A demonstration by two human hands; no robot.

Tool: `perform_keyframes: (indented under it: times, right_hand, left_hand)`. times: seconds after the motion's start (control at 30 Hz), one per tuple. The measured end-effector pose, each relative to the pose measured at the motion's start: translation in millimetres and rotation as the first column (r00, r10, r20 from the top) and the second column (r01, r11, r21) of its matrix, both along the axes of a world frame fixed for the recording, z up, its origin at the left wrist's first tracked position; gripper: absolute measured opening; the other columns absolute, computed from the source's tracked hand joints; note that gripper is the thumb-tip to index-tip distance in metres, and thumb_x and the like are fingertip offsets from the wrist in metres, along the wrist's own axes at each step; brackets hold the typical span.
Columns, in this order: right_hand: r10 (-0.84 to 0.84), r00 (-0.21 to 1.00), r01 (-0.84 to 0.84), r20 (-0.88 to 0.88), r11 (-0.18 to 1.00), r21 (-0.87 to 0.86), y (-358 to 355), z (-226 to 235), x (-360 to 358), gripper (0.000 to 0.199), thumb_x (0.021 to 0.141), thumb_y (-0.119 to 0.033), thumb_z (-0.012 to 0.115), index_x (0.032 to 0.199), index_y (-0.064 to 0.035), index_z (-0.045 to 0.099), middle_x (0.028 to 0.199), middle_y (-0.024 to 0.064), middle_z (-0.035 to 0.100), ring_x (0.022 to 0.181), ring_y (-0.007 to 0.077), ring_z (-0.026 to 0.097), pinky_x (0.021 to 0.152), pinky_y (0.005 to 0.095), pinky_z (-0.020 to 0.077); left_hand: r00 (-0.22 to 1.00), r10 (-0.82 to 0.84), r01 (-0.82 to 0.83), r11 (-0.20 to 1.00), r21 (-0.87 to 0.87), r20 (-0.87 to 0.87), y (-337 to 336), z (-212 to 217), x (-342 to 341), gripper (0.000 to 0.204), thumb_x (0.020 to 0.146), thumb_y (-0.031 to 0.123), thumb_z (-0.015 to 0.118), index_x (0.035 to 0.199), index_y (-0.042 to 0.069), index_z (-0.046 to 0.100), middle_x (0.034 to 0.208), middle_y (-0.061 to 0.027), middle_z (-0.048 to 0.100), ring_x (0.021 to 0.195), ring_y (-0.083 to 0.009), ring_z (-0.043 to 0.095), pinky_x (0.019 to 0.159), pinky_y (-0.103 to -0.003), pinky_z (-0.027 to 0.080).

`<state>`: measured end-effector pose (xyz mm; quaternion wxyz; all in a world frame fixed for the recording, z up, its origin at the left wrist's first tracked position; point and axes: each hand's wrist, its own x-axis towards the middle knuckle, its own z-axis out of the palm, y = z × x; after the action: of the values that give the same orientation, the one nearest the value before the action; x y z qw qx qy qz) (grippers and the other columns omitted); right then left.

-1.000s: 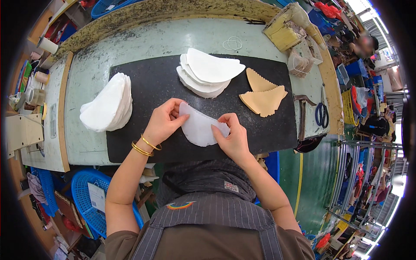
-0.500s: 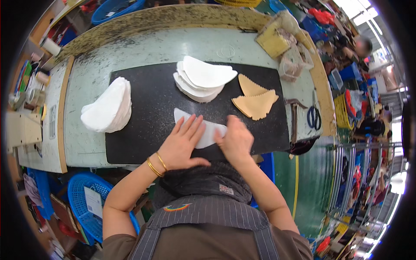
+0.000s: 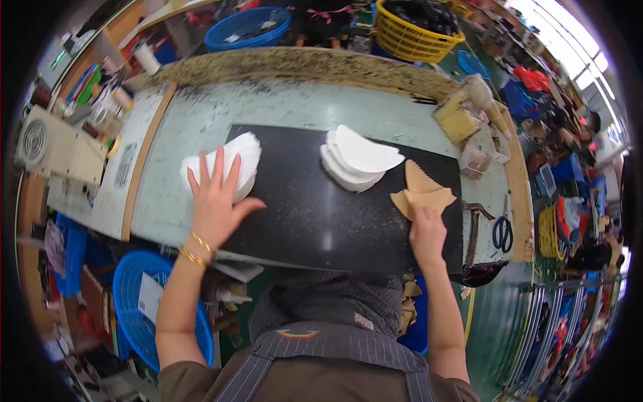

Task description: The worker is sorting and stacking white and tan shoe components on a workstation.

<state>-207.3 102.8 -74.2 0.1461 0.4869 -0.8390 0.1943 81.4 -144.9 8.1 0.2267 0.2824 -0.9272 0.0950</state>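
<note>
Left hand [image 3: 216, 204] splays empty over leftmost white stack [image 3: 248, 153], right hand [image 3: 429, 236] curls at tan pieces [image 3: 438, 199], grip unclear; likely pickup step, next needing one piece separated.

Lighting was pretty bright and even across the table [image 3: 268, 100], and the windows [image 3: 569, 40] at upper right were blown out to white. A soft streak of glare ran down the black mat [image 3: 288, 201]. The left hand [image 3: 216, 209] and its bracelets [image 3: 192, 256] looked kinda smeared. Fisheye bent the back board [image 3: 308, 65] into an arc, plus the corners went black.
</note>
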Motion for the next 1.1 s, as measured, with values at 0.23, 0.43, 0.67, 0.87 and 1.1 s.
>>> perform_keyframes:
  times: [0.23,0.43,0.67,0.87,1.1]
  right_hand:
    - [-0.035,0.995,0.053,0.092,0.979,-0.196,-5.8,-13.4,0.9,0.014,0.079,-0.002,0.062,0.093,-0.0038,0.064,0.078,0.0125,0.060,0.070,0.0299,0.059,0.063,0.0367,0.0479]
    - [-0.203,0.834,0.551,0.512,0.300,-0.778,63.5,64.0,-25.8,0.009,0.085,-0.004,0.061,0.093,0.0002,0.061,0.083,0.0079,0.062,0.069,0.0163,0.056,0.061,0.0322,0.0465]
    - [0.086,0.976,-0.146,-0.202,0.942,-0.301,6.9,50.1,32.4,0.041,0.068,-0.007,0.073,0.107,-0.0030,0.065,0.090,0.0077,0.058,0.070,0.0241,0.054,0.059,0.0336,0.0447]
    - [0.201,0.978,-0.134,0.062,0.823,-0.552,-19.5,75.1,51.4,0.033,0.071,-0.006,0.074,0.103,-0.0030,0.067,0.092,0.0074,0.061,0.079,0.0244,0.059,0.066,0.0330,0.0491]
    - [0.391,0.876,-0.232,0.282,0.855,-0.464,-7.3,96.4,67.9,0.025,0.075,-0.001,0.070,0.100,-0.0069,0.069,0.085,0.0067,0.064,0.071,0.0209,0.061,0.060,0.0301,0.0502]
  left_hand:
    - [0.587,-0.683,0.810,0.479,0.339,-0.435,92.5,-67.9,-158.5,0.043,0.082,0.031,0.065,0.108,-0.003,0.058,0.116,-0.0165,0.057,0.110,-0.0314,0.053,0.093,-0.040,0.041]
    - [0.680,-0.702,0.727,0.610,0.317,-0.210,116.0,-80.2,-193.0,0.058,0.082,0.045,0.062,0.115,-0.002,0.055,0.122,-0.0170,0.054,0.112,-0.0297,0.051,0.095,-0.038,0.039]
    - [0.742,0.105,0.670,-0.160,0.725,-0.662,134.3,-35.6,-180.6,0.022,0.095,0.011,0.052,0.112,-0.002,0.054,0.099,-0.0013,0.061,0.086,-0.0049,0.057,0.074,-0.020,0.047]
    - [0.701,0.330,0.711,-0.394,0.583,-0.632,122.8,-18.6,-145.5,0.021,0.093,0.006,0.053,0.111,-0.004,0.058,0.097,-0.0054,0.065,0.083,-0.0094,0.062,0.074,-0.023,0.051]
    - [0.694,0.066,0.718,0.016,0.696,-0.717,131.5,-9.0,-109.3,0.018,0.094,0.005,0.051,0.107,-0.003,0.061,0.089,-0.0082,0.068,0.083,-0.0117,0.065,0.072,-0.024,0.052]
